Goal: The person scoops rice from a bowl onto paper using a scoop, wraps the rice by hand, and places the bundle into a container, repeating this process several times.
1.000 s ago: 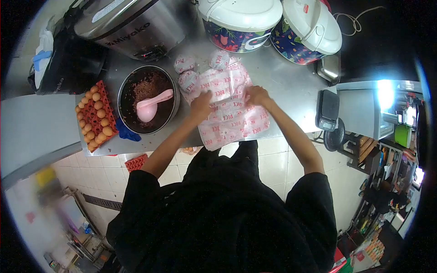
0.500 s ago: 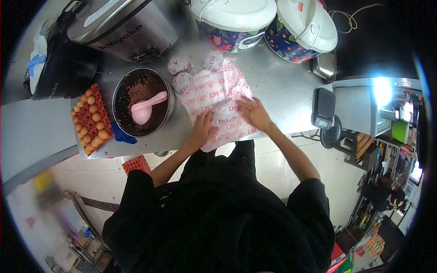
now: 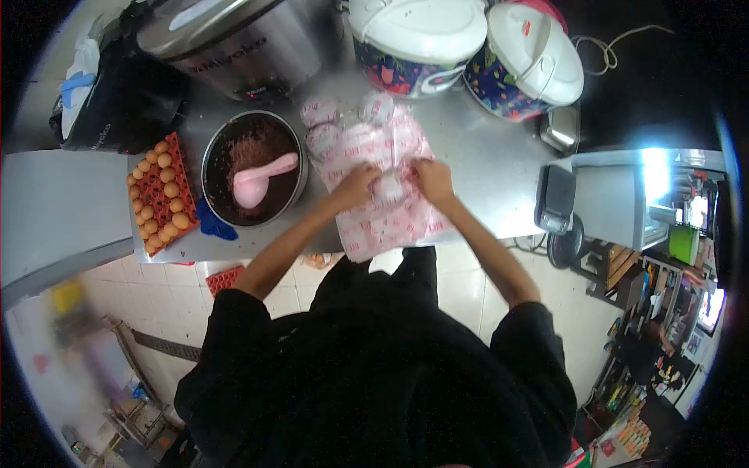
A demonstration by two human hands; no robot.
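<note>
A stack of white wrapping paper (image 3: 394, 228) printed with pink "RICE" lettering lies flat on the metal table in front of me. A rounded paper-wrapped bundle (image 3: 388, 189) sits on top of it, between my hands. My left hand (image 3: 355, 187) is closed on the paper at the bundle's left side. On the other side my right hand (image 3: 431, 181) pinches the paper, fingers curled in. What is inside the bundle is hidden. Several finished-looking wrapped balls, one of them a paper ball (image 3: 378, 107), rest at the stack's far edge.
Left of the paper stands a metal pot (image 3: 294, 187) of brown rice holding a pink scoop (image 3: 251, 191). Farther left are an egg tray (image 3: 182, 187) and a blue cloth (image 3: 214, 225). Rice cooker (image 3: 250, 58), lidded containers (image 3: 417, 31) and a black scale (image 3: 555, 199) stand around.
My hands have moved away from my body and curled from lying flat on the paper to gripping it. A rounded bundle now stands up between them. The view has shifted slightly.
</note>
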